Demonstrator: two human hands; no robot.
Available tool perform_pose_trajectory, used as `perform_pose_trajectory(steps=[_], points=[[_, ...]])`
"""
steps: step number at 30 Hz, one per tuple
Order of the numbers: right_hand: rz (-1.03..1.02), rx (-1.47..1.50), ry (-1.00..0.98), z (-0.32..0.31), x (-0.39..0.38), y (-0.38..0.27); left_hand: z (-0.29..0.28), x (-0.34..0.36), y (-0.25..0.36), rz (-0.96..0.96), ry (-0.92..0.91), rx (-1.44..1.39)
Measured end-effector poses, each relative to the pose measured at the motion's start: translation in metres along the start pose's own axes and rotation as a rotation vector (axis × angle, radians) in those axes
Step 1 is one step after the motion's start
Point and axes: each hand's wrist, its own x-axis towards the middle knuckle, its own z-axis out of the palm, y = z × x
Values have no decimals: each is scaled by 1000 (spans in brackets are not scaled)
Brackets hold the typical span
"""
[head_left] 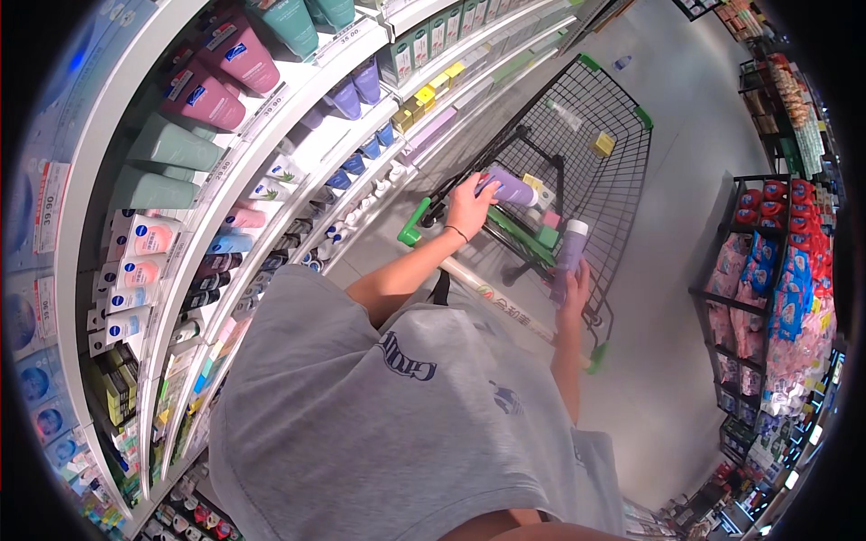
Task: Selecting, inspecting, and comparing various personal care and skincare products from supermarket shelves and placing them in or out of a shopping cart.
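My left hand (472, 203) grips a lilac bottle (511, 187), tilted nearly sideways over the cart basket. In my right hand (573, 287) is a second, paler lilac bottle (569, 251) with a white cap uppermost, held over the cart's right side. The wire shopping cart (622, 135) has green corners and a pale handle bar (514, 311). Beneath and between the bottles are small boxes in cream, pink and green (547, 234), with a yellow box (603, 143) farther forward in the basket.
White curved shelves (338, 50) with tubes, bottles and boxes line the left, close beside me. At the right, a dark display rack (732, 298) holds red, pink and blue packages. The grey aisle floor (667, 379) runs between the cart and that rack.
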Motion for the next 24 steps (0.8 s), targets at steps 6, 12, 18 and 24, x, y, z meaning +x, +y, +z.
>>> perform_pose_trajectory(steps=[6, 12, 18, 24], points=[[-48, -44, -109, 10, -22, 16, -66, -32, 43, 183, 173, 30], [-18, -11, -129, 16, -31, 15, -155, -47, 110, 314, 249, 470], [2, 21, -178, 22, -37, 17, -211, -21, 114, 385, 293, 977], [31, 5, -148, 27, -40, 18, -254, 25, 80, 321, 358, 1151]])
